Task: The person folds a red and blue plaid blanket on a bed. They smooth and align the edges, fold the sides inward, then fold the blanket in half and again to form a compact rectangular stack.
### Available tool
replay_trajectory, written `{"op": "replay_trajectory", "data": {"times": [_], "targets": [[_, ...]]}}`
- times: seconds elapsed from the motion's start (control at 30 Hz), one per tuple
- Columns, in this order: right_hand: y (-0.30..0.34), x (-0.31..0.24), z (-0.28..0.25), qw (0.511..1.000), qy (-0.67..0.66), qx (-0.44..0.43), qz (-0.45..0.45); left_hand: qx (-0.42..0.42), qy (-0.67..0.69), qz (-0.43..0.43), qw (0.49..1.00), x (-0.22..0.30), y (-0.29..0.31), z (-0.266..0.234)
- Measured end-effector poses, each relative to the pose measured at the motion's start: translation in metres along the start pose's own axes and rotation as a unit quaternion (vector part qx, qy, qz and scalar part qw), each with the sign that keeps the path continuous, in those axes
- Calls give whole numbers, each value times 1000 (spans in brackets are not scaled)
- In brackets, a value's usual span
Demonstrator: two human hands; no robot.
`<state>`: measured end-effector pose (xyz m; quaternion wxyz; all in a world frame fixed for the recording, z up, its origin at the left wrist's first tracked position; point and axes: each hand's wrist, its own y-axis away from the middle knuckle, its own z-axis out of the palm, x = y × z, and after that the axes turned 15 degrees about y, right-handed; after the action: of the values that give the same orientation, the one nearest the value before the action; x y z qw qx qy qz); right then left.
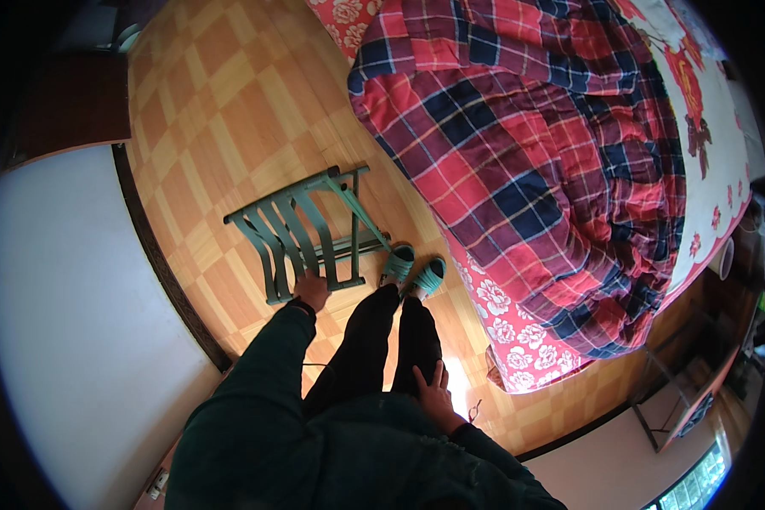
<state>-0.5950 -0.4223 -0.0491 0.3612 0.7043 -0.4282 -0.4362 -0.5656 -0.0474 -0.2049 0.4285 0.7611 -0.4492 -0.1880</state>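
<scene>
A green folding stool (291, 228) with webbing straps across its top stands on the floor, left of my feet. My left hand (312, 291) reaches down to its near bar, the fingers closed around it by the strap ends. A light green strap (359, 211) runs from the stool's far corner toward my slippers (397, 262). On my right thigh, in black trousers (416, 340), rests my right hand (436, 397), fingers apart and nothing held. Part of the left fingers is hidden behind the bar and hand.
A bed with a crumpled red and navy plaid blanket (518, 170) and a red flowered sheet (514, 331) lies to the right. A white wall (76, 263) with dark skirting (157, 255) bounds the left. A brown door (72, 106) stands far left. A small table (697, 391) is at lower right.
</scene>
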Motion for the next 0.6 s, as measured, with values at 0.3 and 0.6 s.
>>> {"op": "replay_trajectory", "data": {"times": [0.3,0.6], "targets": [[11,8,0,997,-46,-41,34,-225,-37,-7,974,19,2,-20],[14,54,-15,990,-128,-44,28,-236,108,42,965,14,106,-79]]}}
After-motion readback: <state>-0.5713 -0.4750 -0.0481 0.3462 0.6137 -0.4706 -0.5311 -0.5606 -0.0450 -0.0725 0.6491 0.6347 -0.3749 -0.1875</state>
